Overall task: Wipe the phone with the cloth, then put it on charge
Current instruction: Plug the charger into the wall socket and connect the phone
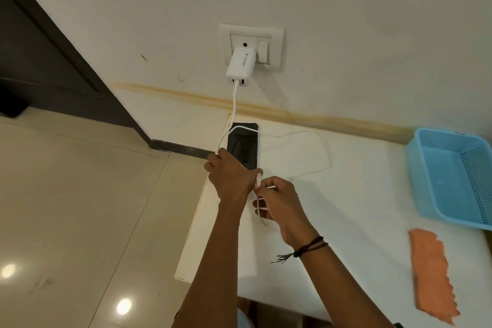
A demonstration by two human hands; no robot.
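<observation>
Beneath left hand (230, 178), phone (243, 141) gripped at near end; right hand (279, 200) pinches cable plug (258, 177) just beside it; cloth (431, 274) well right.

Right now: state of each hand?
Left hand: grips the phone.
Right hand: pinches the cable plug.

Your left hand (230, 177) covers the near end of the phone (242, 142), hiding its port; the plug (258, 177) seems partly buried in your right hand (279, 200).
</observation>
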